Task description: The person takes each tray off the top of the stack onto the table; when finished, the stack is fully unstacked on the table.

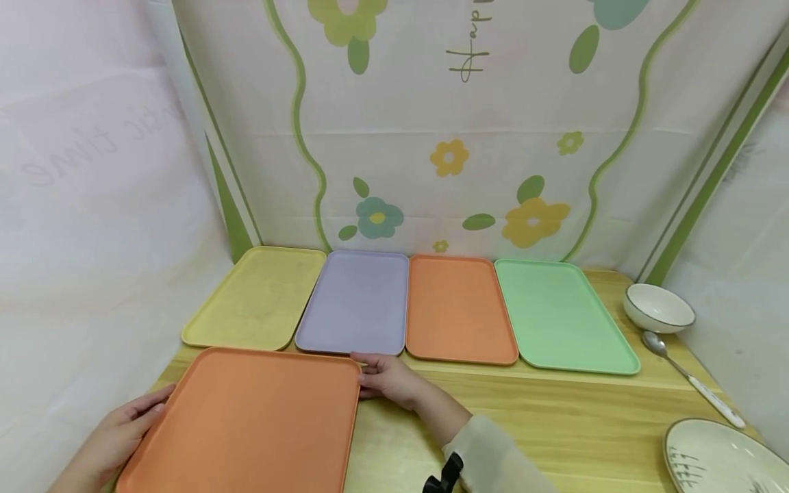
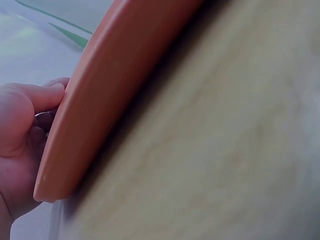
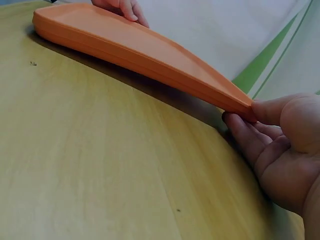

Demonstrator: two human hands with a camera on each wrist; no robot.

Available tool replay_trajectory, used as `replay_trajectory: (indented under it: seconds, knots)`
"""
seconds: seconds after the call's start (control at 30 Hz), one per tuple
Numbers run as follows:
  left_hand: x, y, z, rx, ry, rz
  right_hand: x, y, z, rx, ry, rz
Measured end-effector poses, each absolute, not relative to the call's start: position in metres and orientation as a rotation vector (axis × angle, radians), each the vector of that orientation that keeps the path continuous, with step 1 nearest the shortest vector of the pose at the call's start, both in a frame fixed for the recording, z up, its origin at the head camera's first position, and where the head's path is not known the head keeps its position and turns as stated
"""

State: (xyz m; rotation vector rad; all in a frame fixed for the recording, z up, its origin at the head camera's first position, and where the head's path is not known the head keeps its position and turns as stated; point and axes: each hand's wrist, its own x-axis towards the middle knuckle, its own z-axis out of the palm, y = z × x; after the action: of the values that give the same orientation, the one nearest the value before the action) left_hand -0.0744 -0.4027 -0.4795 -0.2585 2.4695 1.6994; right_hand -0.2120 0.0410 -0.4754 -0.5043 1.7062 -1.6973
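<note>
A large orange tray (image 1: 246, 424) is at the front left of the table, held between both hands. My left hand (image 1: 117, 438) grips its left edge; in the left wrist view the thumb lies against the rim and the other fingers are partly hidden behind it. At the far right corner my right hand (image 1: 391, 380) pinches the tray, thumb on the rim and fingers underneath, as the right wrist view shows. There, a dark gap separates the underside near this hand (image 3: 290, 145) from the wooden table (image 3: 125, 165).
Along the back lie a yellow tray (image 1: 259, 298), a purple tray (image 1: 357, 301), a smaller orange tray (image 1: 459, 308) and a green tray (image 1: 564, 315), side by side. To the right are a white bowl (image 1: 656, 308), a spoon (image 1: 690, 376) and a plate (image 1: 727, 459). Patterned cloth (image 1: 450, 103) encloses the table.
</note>
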Motion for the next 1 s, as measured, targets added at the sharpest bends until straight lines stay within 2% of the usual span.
replay_trajectory:
  seconds: [0.47, 1.0]
  knots:
    - [-0.0804, -0.4012, -0.4737, -0.425, 2.722, 1.303, -0.2043, 0.0303, -0.4735, -0.523, 1.944, -1.681]
    - [-0.0814, -0.4025, -0.4697, -0.414, 2.845, 1.089, -0.2069, 0.0317, -0.4732, -0.561, 2.023, -1.667]
